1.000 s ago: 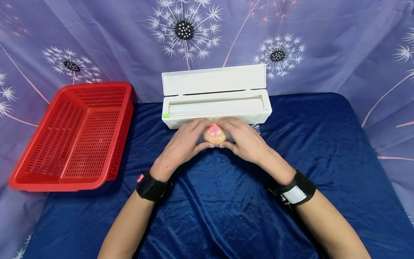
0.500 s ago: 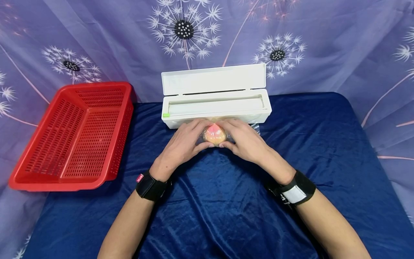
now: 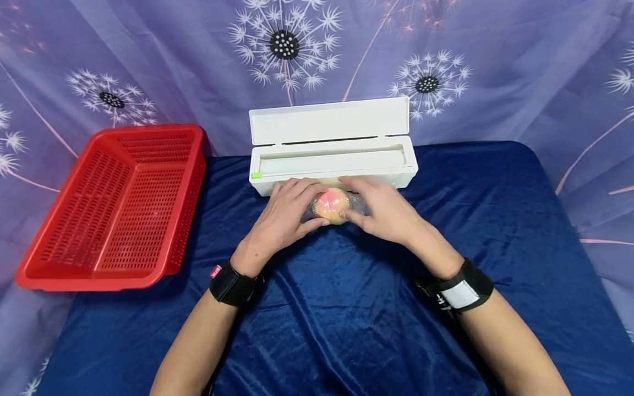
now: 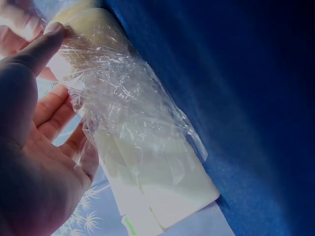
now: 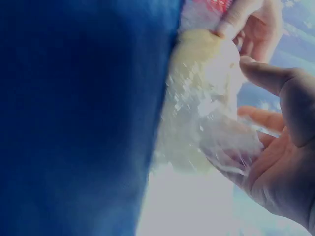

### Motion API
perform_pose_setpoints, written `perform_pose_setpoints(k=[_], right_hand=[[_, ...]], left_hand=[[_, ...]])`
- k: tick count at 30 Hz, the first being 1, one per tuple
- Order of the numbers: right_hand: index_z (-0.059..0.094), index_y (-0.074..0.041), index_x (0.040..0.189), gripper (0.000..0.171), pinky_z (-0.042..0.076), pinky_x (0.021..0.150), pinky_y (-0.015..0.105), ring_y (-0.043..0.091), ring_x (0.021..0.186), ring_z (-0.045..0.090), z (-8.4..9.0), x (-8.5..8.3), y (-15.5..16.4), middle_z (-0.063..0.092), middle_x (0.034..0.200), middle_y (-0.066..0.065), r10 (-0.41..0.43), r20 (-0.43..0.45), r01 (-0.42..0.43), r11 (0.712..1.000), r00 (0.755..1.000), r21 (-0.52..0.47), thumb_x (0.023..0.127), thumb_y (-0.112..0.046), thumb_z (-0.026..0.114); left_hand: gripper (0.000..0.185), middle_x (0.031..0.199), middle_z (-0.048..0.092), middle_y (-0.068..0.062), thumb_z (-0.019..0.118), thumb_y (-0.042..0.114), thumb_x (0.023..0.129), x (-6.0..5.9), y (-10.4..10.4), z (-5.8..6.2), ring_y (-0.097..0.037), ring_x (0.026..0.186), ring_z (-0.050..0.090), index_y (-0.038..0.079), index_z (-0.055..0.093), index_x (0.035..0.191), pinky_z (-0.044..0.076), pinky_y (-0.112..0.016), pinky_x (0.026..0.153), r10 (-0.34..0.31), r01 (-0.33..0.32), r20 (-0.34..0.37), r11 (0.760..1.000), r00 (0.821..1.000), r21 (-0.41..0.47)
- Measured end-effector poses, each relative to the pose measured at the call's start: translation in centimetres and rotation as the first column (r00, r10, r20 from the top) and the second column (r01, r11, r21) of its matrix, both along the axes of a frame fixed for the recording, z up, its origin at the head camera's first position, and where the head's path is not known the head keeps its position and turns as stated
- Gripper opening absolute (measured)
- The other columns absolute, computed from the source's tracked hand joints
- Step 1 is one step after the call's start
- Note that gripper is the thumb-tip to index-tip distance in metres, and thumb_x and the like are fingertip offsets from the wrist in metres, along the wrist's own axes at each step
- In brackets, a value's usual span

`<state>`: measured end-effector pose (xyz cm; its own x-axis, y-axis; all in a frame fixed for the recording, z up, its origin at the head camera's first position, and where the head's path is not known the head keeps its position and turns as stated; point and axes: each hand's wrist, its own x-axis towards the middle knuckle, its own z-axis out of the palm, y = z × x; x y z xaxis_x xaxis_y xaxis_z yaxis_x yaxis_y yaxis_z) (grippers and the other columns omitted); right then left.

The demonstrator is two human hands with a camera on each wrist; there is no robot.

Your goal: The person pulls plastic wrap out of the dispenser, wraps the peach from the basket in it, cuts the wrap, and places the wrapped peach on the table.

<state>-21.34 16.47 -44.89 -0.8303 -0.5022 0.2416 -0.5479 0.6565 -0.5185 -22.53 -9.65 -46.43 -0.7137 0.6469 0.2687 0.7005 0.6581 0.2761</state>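
Observation:
A pink and yellow peach (image 3: 331, 204) wrapped in crinkled cling film (image 4: 123, 93) is between the two hands, just in front of the white cling film box (image 3: 332, 171). My left hand (image 3: 279, 217) holds its left side, thumb in front and fingers behind. On the other side, my right hand (image 3: 388, 212) has its thumb tip at the peach's lower right edge and its fingers loosely extended behind. Loose film lies against the right fingers in the right wrist view. The peach's underside is hidden.
The box's lid (image 3: 329, 122) stands raised toward the dandelion-print curtain (image 3: 198, 71), and a white roll (image 3: 332, 163) lies inside. A red perforated basket (image 3: 170, 242) is at the left on the blue velvet cloth (image 3: 342, 319).
My right hand has shifted slightly right and its thumb and fingers have spread. The peach has turned a little, its pink tip now toward the left. My left hand has stayed nearly still.

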Motion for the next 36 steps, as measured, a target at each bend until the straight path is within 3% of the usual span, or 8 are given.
perform_pose_setpoints(k=[4,7,10,15,18,23,31,36], right_hand=[[0.071,0.0,0.13,0.04,0.055,0.091,0.05,0.034,0.108,0.07,0.6,-0.8,1.7,0.073,0.124,0.016,-0.076,-0.128,0.065,0.994,0.989,-0.085,0.095,-0.018,0.08],[0.076,-0.001,0.121,0.031,0.051,0.092,0.05,0.037,0.104,0.067,0.8,-1.5,3.4,0.073,0.117,0.017,-0.173,-0.226,0.145,0.98,0.959,-0.136,0.093,-0.011,0.081],[0.078,-0.002,0.117,0.027,0.045,0.096,0.052,0.042,0.107,0.062,0.8,-2.1,5.1,0.071,0.116,0.019,-0.257,-0.266,0.222,0.962,0.929,-0.157,0.091,-0.008,0.082],[0.08,-0.002,0.114,0.025,0.044,0.098,0.056,0.044,0.112,0.059,0.7,-2.4,7.3,0.067,0.118,0.022,-0.345,-0.208,0.325,0.938,0.915,-0.124,0.09,-0.007,0.084],[0.08,-0.002,0.113,0.022,0.047,0.091,0.056,0.041,0.108,0.061,0.6,-2.5,8.2,0.066,0.121,0.022,-0.366,-0.146,0.356,0.93,0.919,-0.088,0.092,-0.008,0.083],[0.081,-0.002,0.111,0.017,0.051,0.081,0.05,0.035,0.095,0.062,0.6,-2.6,8.7,0.064,0.124,0.021,-0.367,-0.074,0.362,0.929,0.927,-0.069,0.097,-0.011,0.079],[0.082,-0.002,0.108,0.014,0.053,0.086,0.053,0.037,0.093,0.065,0.9,-2.6,8.6,0.061,0.125,0.022,-0.366,-0.03,0.363,0.929,0.93,-0.078,0.098,-0.011,0.078],[0.081,-0.002,0.109,0.015,0.054,0.088,0.055,0.039,0.096,0.068,0.9,-2.6,8.6,0.06,0.126,0.023,-0.363,-0.017,0.361,0.929,0.932,-0.079,0.098,-0.011,0.077]], left_hand=[[0.064,0.147,0.057,0.0,0.08,0.049,0.094,-0.1,0.0,0.0,-0.026,0.132,0.053,0.019,0.06,0.146,0.038,-0.05,0.103,0.003,-0.003,0.002,1.0,1.0,0.0],[0.063,0.146,0.058,0.0,0.078,0.052,0.094,-0.1,0.0,0.0,-0.025,0.132,0.053,0.02,0.06,0.146,0.038,-0.05,0.102,0.009,-0.009,0.006,1.0,1.0,-0.005],[0.061,0.146,0.059,0.0,0.075,0.054,0.097,-0.1,0.0,-0.1,-0.025,0.132,0.054,0.02,0.06,0.146,0.038,-0.05,0.102,0.013,-0.013,0.012,1.0,1.0,-0.009],[0.052,0.147,0.058,0.0,0.067,0.049,0.104,0.0,0.0,-0.1,-0.026,0.132,0.053,0.021,0.06,0.146,0.037,-0.049,0.101,0.008,-0.008,0.014,1.0,1.0,-0.006],[0.048,0.147,0.058,0.0,0.064,0.046,0.106,0.0,-0.1,-0.1,-0.026,0.132,0.053,0.021,0.059,0.147,0.037,-0.048,0.1,0.003,-0.003,0.009,1.0,1.0,-0.005],[0.046,0.146,0.058,0.0,0.064,0.044,0.107,0.0,-0.1,-0.1,-0.025,0.132,0.053,0.021,0.059,0.146,0.037,-0.047,0.099,-0.004,0.004,0.003,1.0,1.0,-0.004],[0.044,0.143,0.058,0.0,0.066,0.042,0.106,0.0,-0.1,0.0,-0.025,0.131,0.053,0.023,0.057,0.145,0.036,-0.047,0.098,-0.008,0.008,-0.005,1.0,1.0,0.004],[0.041,0.137,0.055,-0.003,0.068,0.042,0.105,-0.1,-0.3,0.1,-0.023,0.115,0.055,0.022,0.061,0.139,0.036,-0.048,0.098,-0.023,0.024,-0.02,0.999,1.0,0.035]])
